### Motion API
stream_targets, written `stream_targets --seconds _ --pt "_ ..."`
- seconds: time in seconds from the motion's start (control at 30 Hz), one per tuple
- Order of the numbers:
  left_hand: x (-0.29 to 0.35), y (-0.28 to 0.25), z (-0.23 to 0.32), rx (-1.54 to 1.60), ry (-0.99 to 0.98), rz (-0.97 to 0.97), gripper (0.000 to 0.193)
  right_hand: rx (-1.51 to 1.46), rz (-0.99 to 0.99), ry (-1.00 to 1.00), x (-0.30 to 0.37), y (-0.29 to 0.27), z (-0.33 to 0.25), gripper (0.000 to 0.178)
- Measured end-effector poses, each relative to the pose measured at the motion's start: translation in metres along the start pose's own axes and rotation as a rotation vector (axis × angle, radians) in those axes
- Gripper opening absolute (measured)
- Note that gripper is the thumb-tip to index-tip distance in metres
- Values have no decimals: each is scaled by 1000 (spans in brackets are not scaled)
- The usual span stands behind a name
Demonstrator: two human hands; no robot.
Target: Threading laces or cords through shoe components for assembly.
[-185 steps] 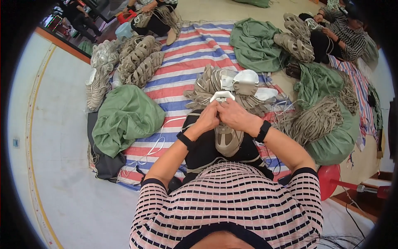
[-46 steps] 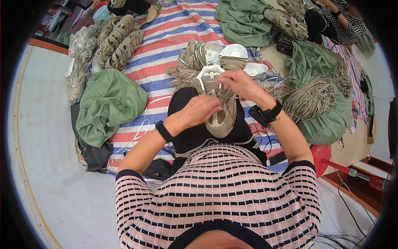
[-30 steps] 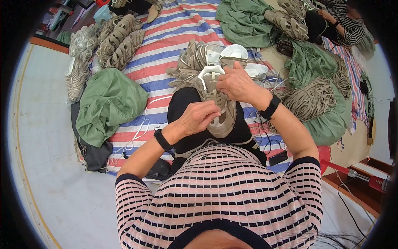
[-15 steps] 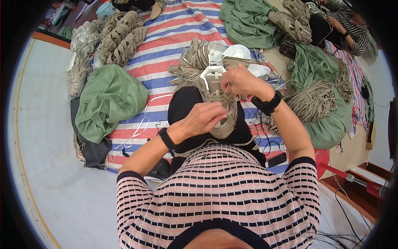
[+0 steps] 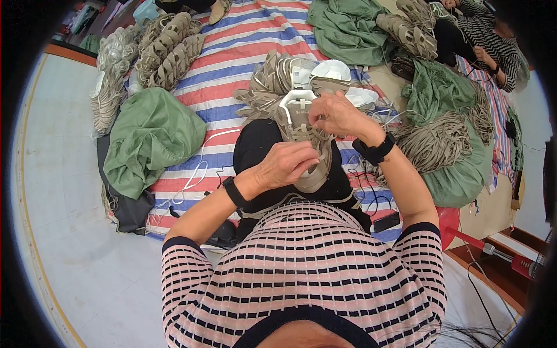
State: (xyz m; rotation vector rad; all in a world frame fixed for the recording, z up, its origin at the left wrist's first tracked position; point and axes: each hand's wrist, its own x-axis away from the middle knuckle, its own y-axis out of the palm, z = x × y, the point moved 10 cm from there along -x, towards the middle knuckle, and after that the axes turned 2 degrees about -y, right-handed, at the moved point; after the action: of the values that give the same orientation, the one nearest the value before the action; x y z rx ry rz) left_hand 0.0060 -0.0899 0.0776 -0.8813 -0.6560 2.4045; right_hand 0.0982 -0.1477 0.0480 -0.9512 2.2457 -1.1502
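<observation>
A beige shoe upper [image 5: 300,120] with a white-lined collar lies across my lap, its toe pointing toward me. My left hand [image 5: 288,164] is closed in a pinch over the lacing area near the toe, on a beige shoelace. On the other side of the tongue, my right hand [image 5: 335,115] is bent at the wrist, its fingers pinched on the lace by the upper eyelets. The fingers hide most of the lace. Just beyond the shoe lies a stack of similar beige uppers [image 5: 272,81], with a white-lined one [image 5: 331,71] beside it.
A striped sheet [image 5: 232,58] covers the floor. Green sacks [image 5: 152,130] lie left and right, with a bundle of beige laces [image 5: 438,142] on the right one. More uppers [image 5: 174,49] are piled far left. A co-worker [image 5: 484,43] sits far right. A dark phone [image 5: 386,222] lies near my right hip.
Both hands stay at almost the same places on the shoe, with only slight finger movement. At the far right, the co-worker's arms have shifted.
</observation>
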Motion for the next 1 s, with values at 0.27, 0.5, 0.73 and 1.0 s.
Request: stream_targets --seconds 0.27,0.5,0.73,1.0 --pt "-2 4 -1 -12 -5 -5 12 135 -69 82 1 12 1 1" --pt "-11 -1 0 -189 57 -48 12 201 161 86 3 20 8 3" --pt "-30 -10 -71 -633 -41 -238 12 212 133 95 1 14 2 7" --pt "-37 12 -89 -681 -95 -466 8 111 196 122 4 20 10 8"
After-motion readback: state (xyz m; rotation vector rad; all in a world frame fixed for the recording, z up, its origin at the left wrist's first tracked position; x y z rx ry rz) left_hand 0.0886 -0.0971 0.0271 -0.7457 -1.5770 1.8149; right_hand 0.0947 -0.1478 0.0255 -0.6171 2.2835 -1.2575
